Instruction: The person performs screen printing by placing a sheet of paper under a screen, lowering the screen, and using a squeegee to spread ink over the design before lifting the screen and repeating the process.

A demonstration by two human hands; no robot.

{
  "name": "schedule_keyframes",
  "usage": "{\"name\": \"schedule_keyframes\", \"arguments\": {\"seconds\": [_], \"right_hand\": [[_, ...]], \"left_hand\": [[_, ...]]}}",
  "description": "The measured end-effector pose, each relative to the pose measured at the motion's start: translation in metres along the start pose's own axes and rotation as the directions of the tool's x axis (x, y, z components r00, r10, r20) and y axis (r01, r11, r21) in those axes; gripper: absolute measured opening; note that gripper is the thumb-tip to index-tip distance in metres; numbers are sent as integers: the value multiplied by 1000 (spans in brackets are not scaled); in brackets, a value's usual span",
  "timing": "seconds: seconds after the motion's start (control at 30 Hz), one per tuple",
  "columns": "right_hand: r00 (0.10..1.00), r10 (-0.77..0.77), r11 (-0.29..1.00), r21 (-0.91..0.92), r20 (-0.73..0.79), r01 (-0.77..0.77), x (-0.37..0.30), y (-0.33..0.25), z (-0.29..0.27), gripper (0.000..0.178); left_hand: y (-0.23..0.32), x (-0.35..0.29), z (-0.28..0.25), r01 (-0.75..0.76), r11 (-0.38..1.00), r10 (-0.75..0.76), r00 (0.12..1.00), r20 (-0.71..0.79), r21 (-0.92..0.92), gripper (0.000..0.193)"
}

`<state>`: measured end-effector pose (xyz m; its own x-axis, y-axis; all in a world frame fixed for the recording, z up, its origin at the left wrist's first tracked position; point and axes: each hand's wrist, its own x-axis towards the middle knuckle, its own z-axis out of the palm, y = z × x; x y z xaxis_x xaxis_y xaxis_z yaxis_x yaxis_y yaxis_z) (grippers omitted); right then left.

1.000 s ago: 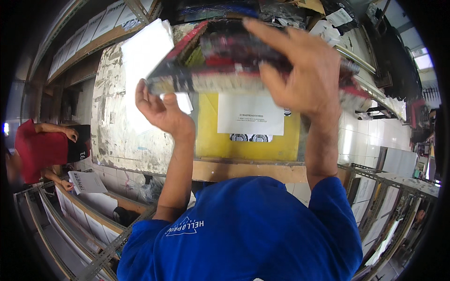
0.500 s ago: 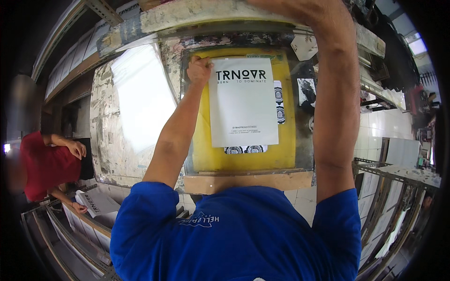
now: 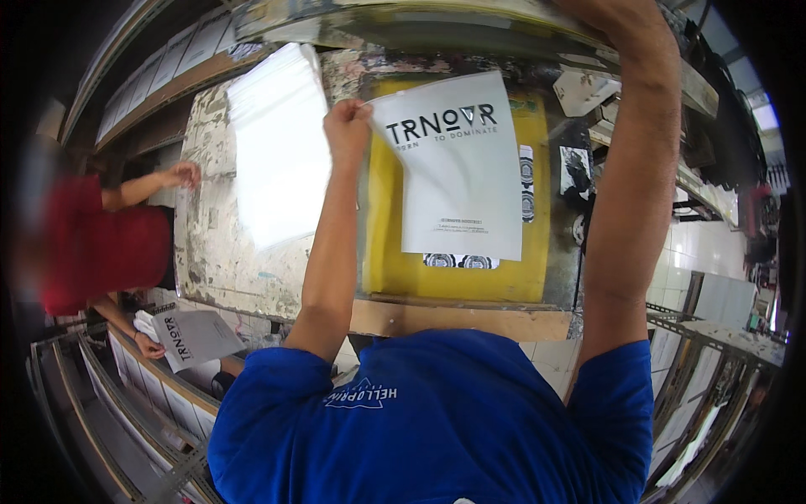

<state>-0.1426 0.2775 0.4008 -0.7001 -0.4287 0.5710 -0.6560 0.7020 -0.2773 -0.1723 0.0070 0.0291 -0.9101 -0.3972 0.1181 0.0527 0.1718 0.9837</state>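
Note:
My left hand (image 3: 346, 126) pinches the upper left corner of a flat, frosted white bag (image 3: 460, 189) with black print. That corner is lifted and the bag bends along its left side, above a yellow board (image 3: 384, 252). White pieces with round black emblems (image 3: 461, 261) peek out below the bag and at its right. My right arm (image 3: 630, 176) reaches up to the far edge, where only part of my right hand (image 3: 600, 10) shows, by a raised frame (image 3: 504, 38). Its fingers are out of sight.
A stack of white sheets (image 3: 281, 155) lies left on the paint-stained table (image 3: 206, 244). A wooden strip (image 3: 457, 320) borders the near side. At the left, a person in red (image 3: 105, 244) holds a similar printed bag (image 3: 197, 338) over a rack. Metal shelving (image 3: 705, 336) stands right.
The bag's upper left corner has come up off the board in my left hand, and the bag has shifted and tilted. The person in red has raised one hand toward the table.

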Motion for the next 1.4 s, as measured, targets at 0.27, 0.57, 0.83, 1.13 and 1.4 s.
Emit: {"name": "schedule_keyframes", "arguments": {"seconds": [0.27,0.57,0.83,1.13,1.4], "right_hand": [[999,36,996,-77,-3,-36,-5,-24,2,39],[985,65,970,-221,-161,-100,-9,-22,13,41],[980,174,984,24,98,-177,-4,-36,-9,37],[998,29,996,-86,-60,-34,-9,-25,8,36],[997,67,991,-110,-47,-72,-11,-13,3,39]], "left_hand": [[-25,-56,-193,133,983,-174,890,-420,-125,12],[-84,-104,-390,112,991,-127,591,-796,-75,17],[-42,-106,-259,-116,536,654,683,-324,837,38],[-52,-142,-100,-67,662,259,955,-143,747,9],[0,-169,-70,-346,653,35,902,430,674,45]]}}
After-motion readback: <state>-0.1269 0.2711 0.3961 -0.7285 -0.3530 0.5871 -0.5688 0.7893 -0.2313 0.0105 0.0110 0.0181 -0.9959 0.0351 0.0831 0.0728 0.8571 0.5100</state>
